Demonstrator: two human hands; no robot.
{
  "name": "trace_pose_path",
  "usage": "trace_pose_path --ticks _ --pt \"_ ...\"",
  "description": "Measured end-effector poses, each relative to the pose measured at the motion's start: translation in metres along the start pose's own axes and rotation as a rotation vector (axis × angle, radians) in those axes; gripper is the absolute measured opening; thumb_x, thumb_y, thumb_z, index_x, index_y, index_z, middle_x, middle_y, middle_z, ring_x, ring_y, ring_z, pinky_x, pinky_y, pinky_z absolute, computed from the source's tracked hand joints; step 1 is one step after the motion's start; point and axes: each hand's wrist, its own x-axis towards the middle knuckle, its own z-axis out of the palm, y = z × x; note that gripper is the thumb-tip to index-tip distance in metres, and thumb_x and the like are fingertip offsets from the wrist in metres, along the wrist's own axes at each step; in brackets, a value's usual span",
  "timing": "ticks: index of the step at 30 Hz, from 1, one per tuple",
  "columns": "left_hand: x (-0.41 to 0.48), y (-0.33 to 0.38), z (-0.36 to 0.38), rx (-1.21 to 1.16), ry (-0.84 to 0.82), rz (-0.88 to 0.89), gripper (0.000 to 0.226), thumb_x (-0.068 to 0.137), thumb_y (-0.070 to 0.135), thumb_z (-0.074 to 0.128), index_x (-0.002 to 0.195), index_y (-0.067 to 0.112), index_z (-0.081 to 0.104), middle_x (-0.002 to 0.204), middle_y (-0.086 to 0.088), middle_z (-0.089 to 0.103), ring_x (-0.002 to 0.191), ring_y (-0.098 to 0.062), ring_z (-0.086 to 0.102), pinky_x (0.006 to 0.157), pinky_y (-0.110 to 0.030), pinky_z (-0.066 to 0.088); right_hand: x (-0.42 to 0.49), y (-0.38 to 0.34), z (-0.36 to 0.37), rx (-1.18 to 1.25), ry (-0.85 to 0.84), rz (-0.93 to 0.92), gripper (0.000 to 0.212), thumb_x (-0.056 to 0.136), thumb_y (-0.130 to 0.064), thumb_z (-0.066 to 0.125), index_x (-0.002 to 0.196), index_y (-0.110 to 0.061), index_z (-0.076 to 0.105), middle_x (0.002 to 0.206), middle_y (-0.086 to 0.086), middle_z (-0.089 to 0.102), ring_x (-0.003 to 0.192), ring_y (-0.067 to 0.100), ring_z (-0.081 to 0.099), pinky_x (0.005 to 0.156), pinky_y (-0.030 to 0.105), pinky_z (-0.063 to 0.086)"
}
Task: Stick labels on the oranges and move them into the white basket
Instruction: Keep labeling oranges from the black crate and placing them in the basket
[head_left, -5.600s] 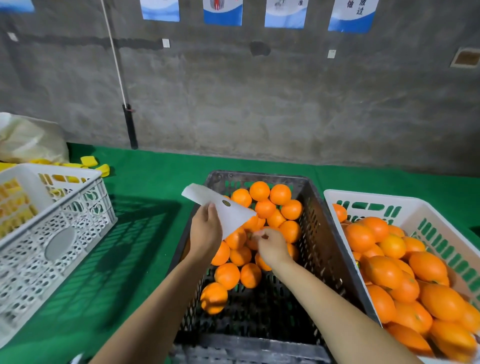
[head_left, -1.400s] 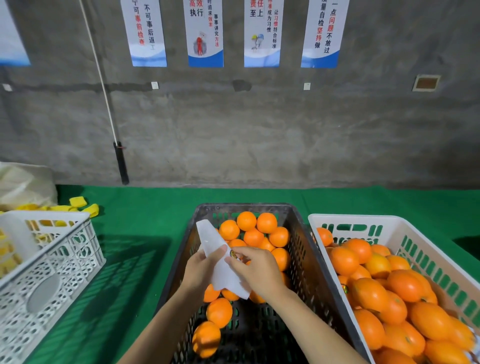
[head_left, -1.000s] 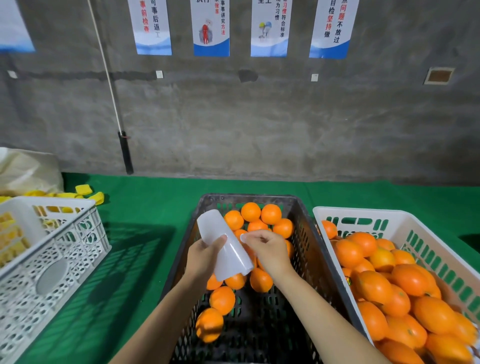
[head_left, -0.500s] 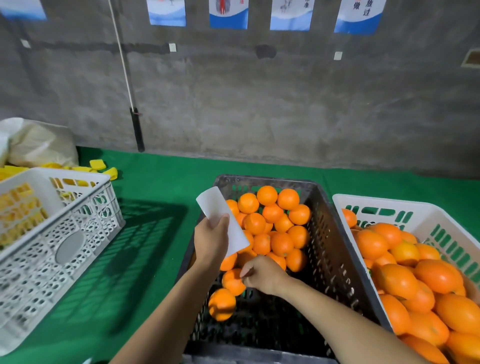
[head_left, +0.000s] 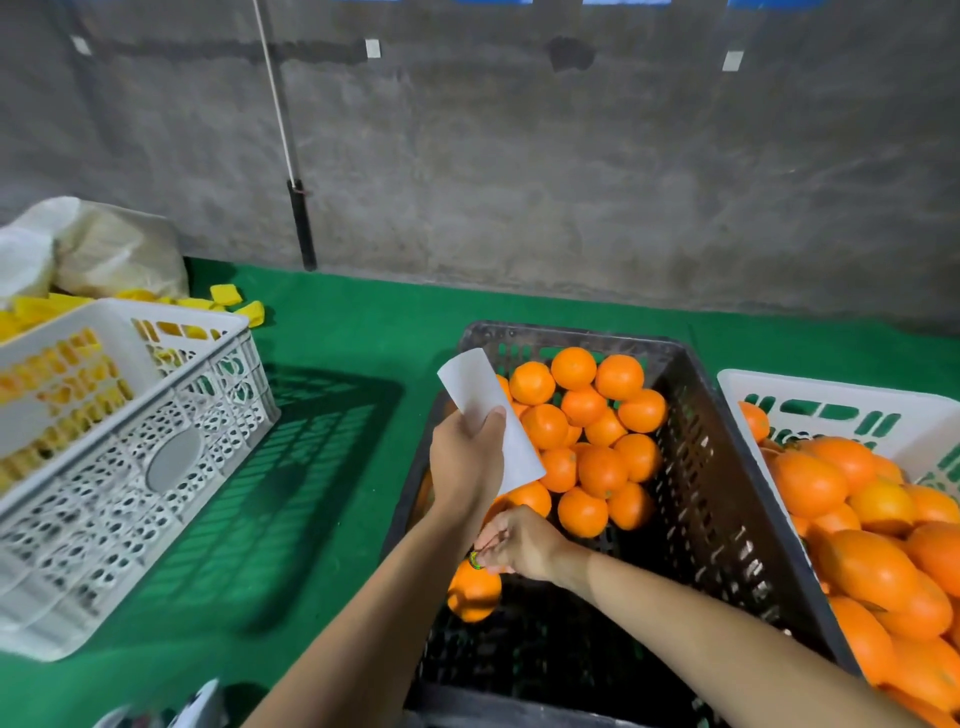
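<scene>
The left hand (head_left: 467, 457) grips a curled white backing strip (head_left: 491, 415) above the black crate (head_left: 727, 519). The right hand (head_left: 519, 543) pinches a small label (head_left: 474, 559) against a lone orange (head_left: 474, 592) at the crate's near left.

Oranges (head_left: 587, 431) heaped in black crate (head_left: 727, 519); more fill white basket (head_left: 831, 387).

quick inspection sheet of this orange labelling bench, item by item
surface: green mat under all the crates
job's things: dark crate part full of oranges; white basket at right holds many oranges; white backing sheet; small label at a near orange
clutter: second white basket, yellow pieces, bag at left
grippers: left hand holds the sheet; right hand pinches the label
cables: thin white cord down the wall
surroundings: grey concrete wall
</scene>
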Motion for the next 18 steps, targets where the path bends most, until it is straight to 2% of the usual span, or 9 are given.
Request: trace_pose_path --ticks 2,5,6,8,10,13,16,18 --pt "0.0 0.0 0.001 0.012 -0.004 0.002 0.048 0.095 0.029 0.061 0.061 0.019 0.029 0.044 0.006 0.028 0.04 -0.009 0.023 0.043 -0.019 0.016 0.003 0.001 0.0 0.004 -0.029 0.008 0.025 0.089 -0.012 0.074 0.108 0.004 0.071 0.099 0.025 0.07 0.088 0.026 0.067 0.074 0.032 0.054" --pt "0.0 0.002 0.004 0.016 -0.01 0.002 0.047 0.095 0.028 0.061 0.061 0.019 0.03 0.042 0.006 0.031 0.039 -0.009 0.026 0.043 -0.019 0.018 0.002 0.001 0.001 -0.01 -0.062 0.033 0.024 0.09 -0.019 0.074 0.108 -0.004 0.074 0.111 0.018 0.072 0.092 0.016 0.065 0.07 0.02 0.054" --pt "-0.001 0.003 0.005 0.016 -0.01 0.004 0.046 0.096 0.028 0.06 0.06 0.02 0.032 0.04 0.007 0.034 0.037 -0.008 0.029 0.04 -0.016 0.018 0.002 0.0 0.0 0.003 -0.068 0.034 0.023 0.089 -0.018 0.075 0.108 -0.005 0.074 0.113 0.015 0.072 0.095 0.016 0.065 0.075 0.019 0.054" --pt "-0.002 0.004 0.006 0.022 -0.01 0.009 0.044 0.096 0.028 0.06 0.06 0.021 0.036 0.039 0.011 0.04 0.036 -0.005 0.036 0.035 -0.014 0.021 0.002 -0.004 -0.002 0.046 -0.078 0.076 0.02 0.087 -0.016 0.076 0.104 -0.006 0.073 0.112 0.008 0.072 0.104 0.016 0.065 0.09 0.026 0.053" --pt "-0.003 0.004 0.006 0.041 -0.004 0.01 0.042 0.096 0.029 0.06 0.06 0.021 0.04 0.042 0.009 0.043 0.039 -0.005 0.038 0.036 -0.013 0.022 -0.001 -0.008 -0.004 0.062 -0.108 0.176 0.023 0.089 -0.022 0.075 0.108 -0.011 0.069 0.113 0.001 0.069 0.106 0.015 0.061 0.092 0.031 0.05" --pt "-0.002 0.003 0.006 0.057 -0.008 0.007 0.039 0.096 0.031 0.061 0.062 0.021 0.045 0.049 0.005 0.043 0.041 -0.005 0.037 0.038 -0.012 0.023 -0.004 -0.006 -0.002 0.009 -0.148 0.257 0.027 0.096 -0.024 0.066 0.12 -0.014 0.068 0.12 0.001 0.066 0.105 0.015 0.06 0.095 0.034 0.05" --pt "0.0 0.002 0.006 0.104 -0.02 0.019 0.037 0.096 0.033 0.06 0.064 0.021 0.045 0.051 0.005 0.043 0.043 -0.005 0.036 0.041 -0.017 0.024 -0.005 -0.002 0.003 0.011 -0.125 0.275 0.023 0.098 -0.02 0.061 0.119 -0.016 0.07 0.114 0.002 0.062 0.1 0.018 0.057 0.087 0.034 0.051" --pt "0.0 0.002 0.007 0.109 -0.013 0.03 0.038 0.096 0.032 0.06 0.062 0.023 0.044 0.047 0.006 0.042 0.039 -0.005 0.036 0.037 -0.013 0.022 -0.004 0.0 0.006 -0.011 -0.096 0.245 0.021 0.1 -0.02 0.06 0.118 -0.017 0.07 0.111 0.003 0.062 0.096 0.018 0.058 0.081 0.031 0.05"
